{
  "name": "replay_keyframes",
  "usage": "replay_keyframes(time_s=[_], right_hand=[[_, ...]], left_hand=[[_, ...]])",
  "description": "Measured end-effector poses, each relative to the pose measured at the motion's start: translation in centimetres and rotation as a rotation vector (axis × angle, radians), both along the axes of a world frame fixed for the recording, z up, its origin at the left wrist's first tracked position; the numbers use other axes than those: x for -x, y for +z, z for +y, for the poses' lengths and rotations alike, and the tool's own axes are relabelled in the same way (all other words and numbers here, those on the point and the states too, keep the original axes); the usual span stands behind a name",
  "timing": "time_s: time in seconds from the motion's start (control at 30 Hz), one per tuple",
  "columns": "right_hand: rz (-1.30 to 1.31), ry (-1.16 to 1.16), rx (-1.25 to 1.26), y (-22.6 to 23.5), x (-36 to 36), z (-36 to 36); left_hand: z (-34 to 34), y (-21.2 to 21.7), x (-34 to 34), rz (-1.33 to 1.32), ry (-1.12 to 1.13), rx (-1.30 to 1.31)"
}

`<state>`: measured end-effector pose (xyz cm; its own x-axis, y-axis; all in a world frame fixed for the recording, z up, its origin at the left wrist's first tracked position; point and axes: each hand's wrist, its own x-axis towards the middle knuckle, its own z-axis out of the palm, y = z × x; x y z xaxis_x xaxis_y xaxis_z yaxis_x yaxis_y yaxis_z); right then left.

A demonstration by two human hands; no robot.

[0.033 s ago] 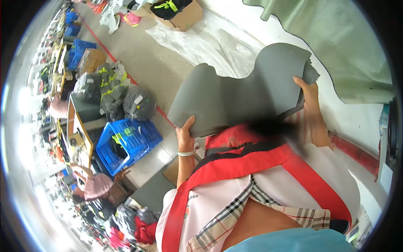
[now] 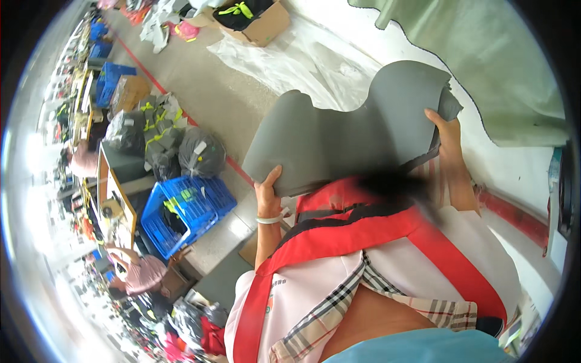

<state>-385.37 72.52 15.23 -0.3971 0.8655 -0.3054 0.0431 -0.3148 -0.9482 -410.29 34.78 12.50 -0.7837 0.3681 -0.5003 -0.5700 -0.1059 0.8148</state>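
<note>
A wide bundle of dark grey sheets (image 2: 339, 136), apparently layered fabric pieces, is held up in front of my chest. It curves upward at both ends and dips in the middle, and several layers show at its right edge. My left hand (image 2: 268, 192) grips the lower left corner, thumb on top. On the right end, my right hand (image 2: 446, 133) is closed round the edge with its thumb over the top face. Most of my fingers are hidden beneath the sheets. A black blur covers part of the bundle's lower edge, near my red apron (image 2: 339, 233).
A blue plastic crate (image 2: 187, 212) stands at left beside stuffed grey bags (image 2: 201, 151). Behind it are a table (image 2: 118, 187) and a seated person (image 2: 140, 272). Ahead lie clear plastic sheeting (image 2: 290, 60) and a cardboard box (image 2: 266, 27). A green curtain (image 2: 484, 66) hangs at right.
The view has shifted very slightly. Both hands keep the same hold on the grey sheets, and the person at the left has moved a little.
</note>
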Motion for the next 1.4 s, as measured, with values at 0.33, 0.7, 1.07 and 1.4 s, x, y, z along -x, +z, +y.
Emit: replay_keyframes(time_s=[0.33, 0.7, 1.07, 1.4], right_hand=[[-0.133, -0.431, 0.069, 0.6, 9.7, -3.2], [-0.073, -0.678, 0.098, -11.2, 17.2, 4.0], [-0.209, -0.838, 0.172, -25.9, 26.5, 14.8], [-0.18, -0.976, 0.112, -49.5, 32.6, 20.8]], left_hand=[[9.6, -3.0, 22.9, -0.035, -0.39, 0.029], [24.8, -4.9, 38.2, -0.11, -0.56, 0.151], [43.4, -22.2, 53.5, -0.065, -0.782, 0.206], [56.6, -42.1, 63.2, -0.037, -0.89, 0.221]])
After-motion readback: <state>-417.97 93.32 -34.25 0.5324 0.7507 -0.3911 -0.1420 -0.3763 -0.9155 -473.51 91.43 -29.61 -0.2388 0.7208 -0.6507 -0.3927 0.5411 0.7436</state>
